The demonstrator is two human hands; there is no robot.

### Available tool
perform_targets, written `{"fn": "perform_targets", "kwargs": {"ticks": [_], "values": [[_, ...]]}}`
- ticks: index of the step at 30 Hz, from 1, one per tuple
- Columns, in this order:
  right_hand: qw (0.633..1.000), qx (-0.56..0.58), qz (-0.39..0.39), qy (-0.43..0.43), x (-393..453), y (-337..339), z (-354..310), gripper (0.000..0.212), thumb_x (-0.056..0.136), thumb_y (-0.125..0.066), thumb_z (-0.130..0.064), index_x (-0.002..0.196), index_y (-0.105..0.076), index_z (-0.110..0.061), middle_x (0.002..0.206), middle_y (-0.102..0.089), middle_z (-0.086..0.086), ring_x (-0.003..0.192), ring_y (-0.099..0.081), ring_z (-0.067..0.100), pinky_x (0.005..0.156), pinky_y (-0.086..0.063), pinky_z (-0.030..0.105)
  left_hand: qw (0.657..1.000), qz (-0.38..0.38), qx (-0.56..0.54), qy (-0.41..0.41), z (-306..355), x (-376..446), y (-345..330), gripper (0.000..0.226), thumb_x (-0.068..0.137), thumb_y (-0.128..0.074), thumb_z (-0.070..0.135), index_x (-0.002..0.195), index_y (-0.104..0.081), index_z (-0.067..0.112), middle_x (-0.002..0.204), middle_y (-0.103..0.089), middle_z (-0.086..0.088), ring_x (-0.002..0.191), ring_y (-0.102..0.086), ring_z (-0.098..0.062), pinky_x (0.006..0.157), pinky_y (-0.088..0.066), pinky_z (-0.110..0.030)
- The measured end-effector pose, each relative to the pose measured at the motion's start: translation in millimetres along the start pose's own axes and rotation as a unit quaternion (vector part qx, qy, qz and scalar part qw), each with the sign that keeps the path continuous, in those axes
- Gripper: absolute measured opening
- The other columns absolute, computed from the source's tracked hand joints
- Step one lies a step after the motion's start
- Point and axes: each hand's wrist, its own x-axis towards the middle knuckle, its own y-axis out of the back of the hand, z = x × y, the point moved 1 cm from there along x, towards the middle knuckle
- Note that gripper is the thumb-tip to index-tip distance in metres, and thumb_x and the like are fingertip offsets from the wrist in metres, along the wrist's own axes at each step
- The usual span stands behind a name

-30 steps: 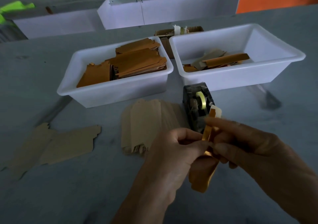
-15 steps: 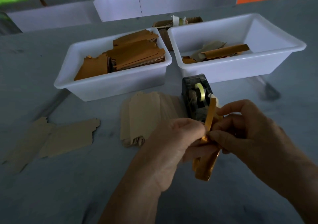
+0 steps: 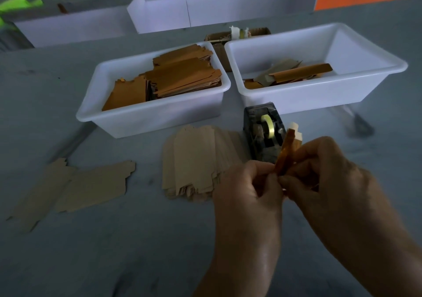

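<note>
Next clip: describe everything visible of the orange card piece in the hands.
The orange card piece is a narrow folded cardboard strip, orange with pale tabs at its top end. It stands nearly upright, leaning slightly right, overlapping the tape dispenser in view. The left hand and right hand pinch its lower part with fingertips; its bottom end is hidden behind them.
</note>
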Motion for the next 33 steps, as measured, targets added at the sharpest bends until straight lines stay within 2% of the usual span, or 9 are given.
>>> {"fn": "perform_targets", "kwargs": {"ticks": [3, 7, 9, 13, 16, 21, 26, 31, 33], "values": [[1.000, -0.025, 0.007, -0.003, 0, 1, -4, 0.030, 0.074, -0.074, -0.029, 0.082, -0.045, -0.026, 0.059, -0.061, -0.012, 0.055, -0.057, 0.003, 0.046, -0.042, 0.017, 0.998, 0.039, 0.024, -0.030, -2, -3, -3, 0.013, 0.088, -0.063, 0.013, 0.084, -0.071, 0.023, 0.076, -0.069, -0.002, 0.072, -0.067, -0.019, 0.066, -0.057, -0.044], [0.999, -0.042, 0.034, -0.007, 3, 5, 0, 0.039, 0.059, -0.062, -0.058, 0.082, -0.047, -0.031, 0.056, -0.058, -0.012, 0.051, -0.055, 0.001, 0.045, -0.034, 0.016, 0.999, 0.032, 0.002, -0.025, 3, -3, 5, 0.014, 0.089, -0.064, 0.015, 0.083, -0.070, 0.025, 0.074, -0.071, 0.004, 0.066, -0.068, -0.003, 0.053, -0.053, -0.017], [0.995, 0.096, -0.004, -0.040, 4, 5, 2, 0.045, 0.056, -0.062, -0.065, 0.083, -0.058, -0.030, 0.069, -0.067, -0.013, 0.064, -0.064, 0.001, 0.055, -0.047, 0.016, 0.998, -0.001, -0.049, 0.025, 7, 0, 9, 0.013, 0.089, -0.064, 0.014, 0.082, -0.071, 0.023, 0.072, -0.073, 0.008, 0.064, -0.069, -0.002, 0.050, -0.049, -0.012], [0.951, 0.279, -0.109, -0.081, 7, -1, 11, 0.039, 0.054, -0.078, -0.051, 0.086, -0.069, -0.029, 0.078, -0.074, 0.004, 0.076, -0.070, 0.023, 0.081, -0.053, 0.050, 0.994, -0.038, -0.072, 0.075, 7, 1, 16, 0.016, 0.088, -0.064, 0.014, 0.095, -0.069, 0.027, 0.081, -0.073, 0.005, 0.073, -0.073, -0.011, 0.062, -0.058, -0.023], [0.921, 0.348, -0.141, -0.098, 10, -4, 15, 0.023, 0.061, -0.071, -0.029, 0.083, -0.073, -0.024, 0.079, -0.074, 0.009, 0.075, -0.071, 0.024, 0.078, -0.056, 0.040, 0.990, -0.048, -0.086, 0.103, 7, 2, 20, 0.021, 0.088, -0.063, 0.009, 0.100, -0.066, 0.026, 0.086, -0.072, -0.002, 0.075, -0.073, -0.016, 0.071, -0.061, -0.035], [0.868, 0.426, -0.208, -0.146, 16, -2, 21, 0.027, 0.064, -0.064, -0.018, 0.088, -0.075, -0.013, 0.091, -0.074, 0.014, 0.084, -0.071, 0.028, 0.077, -0.058, 0.031, 0.965, -0.065, -0.188, 0.173, 10, 10, 28, 0.024, 0.084, -0.065, 0.001, 0.103, -0.063, 0.017, 0.082, -0.072, -0.006, 0.074, -0.074, -0.018, 0.067, -0.060, -0.028], [0.892, 0.392, -0.193, -0.119, 20, -1, 14, 0.026, 0.057, -0.069, -0.020, 0.083, -0.075, -0.017, 0.083, -0.075, 0.011, 0.076, -0.072, 0.022, 0.073, -0.058, 0.023, 0.977, -0.079, -0.121, 0.158, 14, 14, 32, 0.038, 0.082, -0.068, 0.002, 0.108, -0.053, 0.025, 0.078, -0.069, 0.004, 0.061, -0.072, -0.015, 0.053, -0.056, -0.024], [0.896, 0.390, -0.189, -0.094, 34, -1, 2, 0.024, 0.057, -0.069, -0.019, 0.079, -0.074, -0.012, 0.077, -0.074, 0.013, 0.067, -0.071, 0.021, 0.057, -0.055, 0.019, 0.983, -0.097, 0.069, 0.139, 14, 18, 43, 0.064, 0.075, -0.074, 0.043, 0.124, -0.032, 0.043, 0.100, -0.058, 0.010, 0.062, -0.068, -0.008, 0.046, -0.051, -0.020], [0.893, 0.406, -0.167, -0.102, 55, 5, 1, 0.023, 0.058, -0.069, -0.019, 0.078, -0.073, -0.009, 0.080, -0.074, 0.011, 0.068, -0.072, 0.020, 0.056, -0.054, 0.018, 0.982, -0.090, 0.145, 0.079, 10, 19, 51, 0.052, 0.070, -0.066, 0.060, 0.113, -0.045, 0.038, 0.102, -0.057, 0.015, 0.074, -0.065, 0.002, 0.052, -0.052, -0.021]]}}
